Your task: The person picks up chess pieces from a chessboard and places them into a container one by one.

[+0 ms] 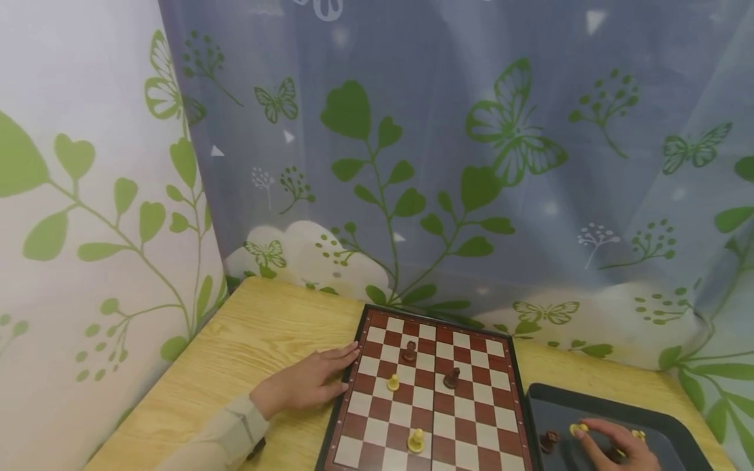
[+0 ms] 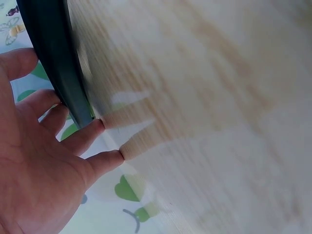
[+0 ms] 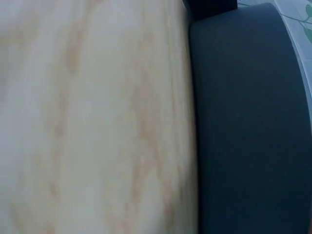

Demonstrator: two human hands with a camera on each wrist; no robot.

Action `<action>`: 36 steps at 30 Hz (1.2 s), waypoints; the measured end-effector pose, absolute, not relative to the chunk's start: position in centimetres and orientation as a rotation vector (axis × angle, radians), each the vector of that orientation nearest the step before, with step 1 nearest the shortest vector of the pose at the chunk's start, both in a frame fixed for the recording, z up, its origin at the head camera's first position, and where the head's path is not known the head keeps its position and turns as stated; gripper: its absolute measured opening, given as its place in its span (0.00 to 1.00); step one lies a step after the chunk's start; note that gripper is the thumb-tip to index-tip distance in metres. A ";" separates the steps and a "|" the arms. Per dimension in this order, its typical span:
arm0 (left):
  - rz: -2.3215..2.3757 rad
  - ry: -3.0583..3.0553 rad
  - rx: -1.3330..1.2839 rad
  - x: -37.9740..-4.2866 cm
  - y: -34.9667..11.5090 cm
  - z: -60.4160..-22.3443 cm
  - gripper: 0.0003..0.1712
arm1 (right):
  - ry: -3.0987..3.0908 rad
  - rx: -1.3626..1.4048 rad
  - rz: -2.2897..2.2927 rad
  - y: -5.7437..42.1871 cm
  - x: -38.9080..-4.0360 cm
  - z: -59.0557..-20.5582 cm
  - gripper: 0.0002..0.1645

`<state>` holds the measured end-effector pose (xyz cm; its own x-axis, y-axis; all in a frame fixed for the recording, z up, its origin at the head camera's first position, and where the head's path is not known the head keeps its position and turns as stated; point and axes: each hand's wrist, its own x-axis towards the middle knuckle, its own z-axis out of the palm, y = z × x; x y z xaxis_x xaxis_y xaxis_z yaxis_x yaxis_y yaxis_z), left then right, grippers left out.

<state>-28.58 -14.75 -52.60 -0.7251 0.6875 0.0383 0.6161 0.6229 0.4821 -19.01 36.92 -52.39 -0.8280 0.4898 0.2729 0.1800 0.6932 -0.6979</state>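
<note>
A chessboard (image 1: 434, 392) with red-brown and cream squares lies on the wooden table. My left hand (image 1: 306, 379) rests at its left edge, and in the left wrist view the extended fingers (image 2: 80, 139) touch the dark rim (image 2: 58, 53). Two brown chess pieces (image 1: 451, 378) and two yellow chess pieces (image 1: 415, 441) stand on the squares. Over the dark tray, my right hand (image 1: 624, 448) pinches a yellow chess piece (image 1: 579, 429) between thumb and finger. Beside it in the tray is a brown chess piece (image 1: 549, 441), and another yellow piece (image 1: 638, 435) shows behind the fingers.
The dark tray (image 1: 595, 407) sits against the board's right side, its raised wall (image 3: 248, 122) filling the right of the right wrist view. Behind the table (image 1: 283, 314) hangs a patterned curtain (image 1: 412, 163). A small dark object (image 1: 256, 449) lies beside the left sleeve.
</note>
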 end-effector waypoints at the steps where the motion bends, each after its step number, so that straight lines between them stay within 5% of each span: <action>1: 0.718 2.692 1.091 -28.6 -14.7 -52.6 0.36 | -2.453 -0.511 0.950 36.8 -19.0 -52.4 0.12; 17: 0.725 2.695 1.094 -28.5 -14.7 -52.6 0.36 | -2.559 -0.208 0.727 37.4 -19.1 -53.2 0.09; 36: 0.744 2.687 1.107 -28.4 -14.7 -52.3 0.36 | -2.664 -0.228 0.747 38.0 -19.1 -53.2 0.14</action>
